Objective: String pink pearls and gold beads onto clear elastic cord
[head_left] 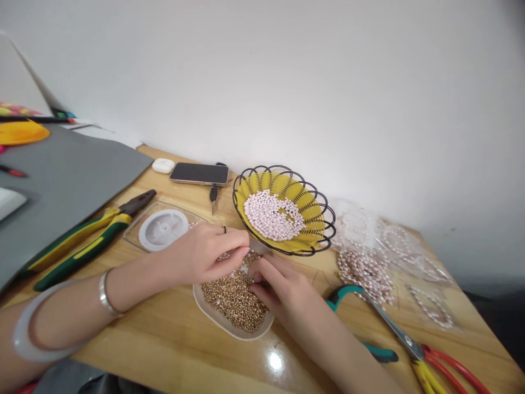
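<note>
A white dish [205, 312] full of small gold beads [235, 298] stands in front of me. Over its far left part is my left hand [213, 254], thumb and forefinger pinched together; whatever is between them is too small to make out. My right hand [279, 282] reaches in over the right side of the dish, fingers curled at the beads, and its fingertips are partly hidden. Just behind both hands, a yellow basket with a black looped rim [326, 210] holds pale pink beads [273, 213].
Left of the dish lie a spool of clear line [164, 229] and green-yellow pliers [98, 235]. A phone [199, 173], earbud case [163, 165] and key [214, 197] are near the wall. On the right are bead strands [367, 273], bagged bracelets [430, 306] and scissors [406, 339].
</note>
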A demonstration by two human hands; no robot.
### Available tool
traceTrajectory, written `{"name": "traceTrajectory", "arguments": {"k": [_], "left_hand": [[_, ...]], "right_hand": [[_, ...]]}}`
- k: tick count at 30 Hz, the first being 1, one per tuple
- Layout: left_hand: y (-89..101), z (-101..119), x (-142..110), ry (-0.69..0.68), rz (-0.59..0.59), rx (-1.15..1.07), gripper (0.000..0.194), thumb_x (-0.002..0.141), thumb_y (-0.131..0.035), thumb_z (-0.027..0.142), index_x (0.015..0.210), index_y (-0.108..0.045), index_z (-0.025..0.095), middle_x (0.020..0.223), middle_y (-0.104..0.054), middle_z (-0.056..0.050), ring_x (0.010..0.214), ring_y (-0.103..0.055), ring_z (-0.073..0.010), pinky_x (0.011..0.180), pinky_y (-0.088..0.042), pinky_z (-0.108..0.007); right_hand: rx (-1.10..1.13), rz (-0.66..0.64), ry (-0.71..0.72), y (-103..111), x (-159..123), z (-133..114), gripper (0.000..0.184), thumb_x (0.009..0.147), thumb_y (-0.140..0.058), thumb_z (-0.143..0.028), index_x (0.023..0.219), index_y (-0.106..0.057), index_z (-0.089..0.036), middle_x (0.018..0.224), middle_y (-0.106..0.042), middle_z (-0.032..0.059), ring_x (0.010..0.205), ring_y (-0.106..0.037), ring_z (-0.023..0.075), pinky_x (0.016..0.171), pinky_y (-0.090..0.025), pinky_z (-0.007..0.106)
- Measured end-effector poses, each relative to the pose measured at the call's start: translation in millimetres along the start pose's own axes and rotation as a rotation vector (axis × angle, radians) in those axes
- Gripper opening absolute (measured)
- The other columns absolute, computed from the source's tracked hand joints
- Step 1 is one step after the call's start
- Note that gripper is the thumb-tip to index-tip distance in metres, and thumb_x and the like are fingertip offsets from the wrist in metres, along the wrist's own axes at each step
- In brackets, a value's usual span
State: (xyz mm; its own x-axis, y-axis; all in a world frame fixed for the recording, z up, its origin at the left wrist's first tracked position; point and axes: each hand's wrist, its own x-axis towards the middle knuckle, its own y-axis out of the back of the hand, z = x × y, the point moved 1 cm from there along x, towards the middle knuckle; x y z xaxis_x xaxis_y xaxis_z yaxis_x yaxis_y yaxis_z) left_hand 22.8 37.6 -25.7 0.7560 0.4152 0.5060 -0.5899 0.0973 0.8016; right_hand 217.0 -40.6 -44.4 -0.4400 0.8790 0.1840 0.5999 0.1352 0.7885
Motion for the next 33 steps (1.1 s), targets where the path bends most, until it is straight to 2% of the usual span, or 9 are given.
{"name": "traceTrajectory", "arguments": {"k": [6,15,20,23,26,30,33], "left_hand": [[-0.2,0,0,0.002,0.004,-0.003,0.021,0.095,-0.045,0.014,0.078,-0.058,0.017,0.054,-0.049,0.006,0.046,-0.040,-0.0101,0.048,-0.031,-0.026],[-0.3,0,-1,0.009,-0.005,-0.018,0.021,0.094,-0.046,0.013,0.076,-0.055,0.018,0.054,-0.045,0.007,0.045,-0.037,-0.0095,0.046,-0.028,-0.026],[-1.5,-1,0,0.012,-0.015,-0.019,0.020,0.095,-0.046,0.014,0.077,-0.055,0.018,0.055,-0.047,0.006,0.047,-0.040,-0.0096,0.048,-0.030,-0.026],[-1.2,0,0,0.013,-0.010,-0.022,0.021,0.094,-0.045,0.013,0.076,-0.054,0.018,0.056,-0.049,0.006,0.047,-0.040,-0.0095,0.048,-0.030,-0.025],[-0.6,1,0,0.012,-0.013,-0.028,0.021,0.095,-0.045,0.014,0.077,-0.054,0.019,0.057,-0.050,0.006,0.047,-0.040,-0.0095,0.048,-0.031,-0.025],[0.0,1,1,0.003,-0.011,-0.022,0.022,0.095,-0.043,0.014,0.077,-0.054,0.019,0.055,-0.051,0.006,0.045,-0.040,-0.0099,0.047,-0.030,-0.025],[0.4,1,2,-0.004,0.001,-0.021,0.021,0.094,-0.044,0.014,0.076,-0.053,0.019,0.054,-0.050,0.006,0.044,-0.040,-0.0098,0.046,-0.029,-0.025]], "right_hand": [[0.046,-0.017,-0.042,-1,-1,0,0.024,0.084,-0.057,0.004,0.088,-0.055,-0.020,0.087,-0.060,0.0030,0.079,-0.060,0.0189,0.069,-0.047,0.028],[0.062,-0.053,0.004,1,2,-2,0.019,0.092,-0.051,-0.003,0.087,-0.059,-0.019,0.087,-0.063,0.0043,0.085,-0.060,0.0203,0.074,-0.047,0.030],[0.098,-0.039,-0.016,1,2,-2,0.023,0.087,-0.049,0.002,0.089,-0.060,-0.018,0.087,-0.061,0.0041,0.082,-0.059,0.0195,0.071,-0.046,0.030],[0.278,-0.004,-0.005,4,2,-3,0.026,0.084,-0.050,0.003,0.095,-0.060,-0.019,0.089,-0.059,0.0029,0.082,-0.057,0.0173,0.071,-0.046,0.029],[0.577,0.047,-0.031,9,3,-5,0.025,0.086,-0.054,-0.001,0.099,-0.060,-0.021,0.092,-0.058,0.0019,0.083,-0.057,0.0159,0.072,-0.047,0.028],[0.949,0.079,-0.057,13,2,-8,0.017,0.088,-0.060,-0.006,0.093,-0.061,-0.022,0.089,-0.057,0.0009,0.081,-0.057,0.0153,0.072,-0.049,0.029],[1.117,0.062,-0.073,13,3,-11,0.014,0.087,-0.065,-0.009,0.091,-0.061,-0.023,0.087,-0.056,-0.0001,0.077,-0.057,0.0138,0.068,-0.049,0.027]]}}
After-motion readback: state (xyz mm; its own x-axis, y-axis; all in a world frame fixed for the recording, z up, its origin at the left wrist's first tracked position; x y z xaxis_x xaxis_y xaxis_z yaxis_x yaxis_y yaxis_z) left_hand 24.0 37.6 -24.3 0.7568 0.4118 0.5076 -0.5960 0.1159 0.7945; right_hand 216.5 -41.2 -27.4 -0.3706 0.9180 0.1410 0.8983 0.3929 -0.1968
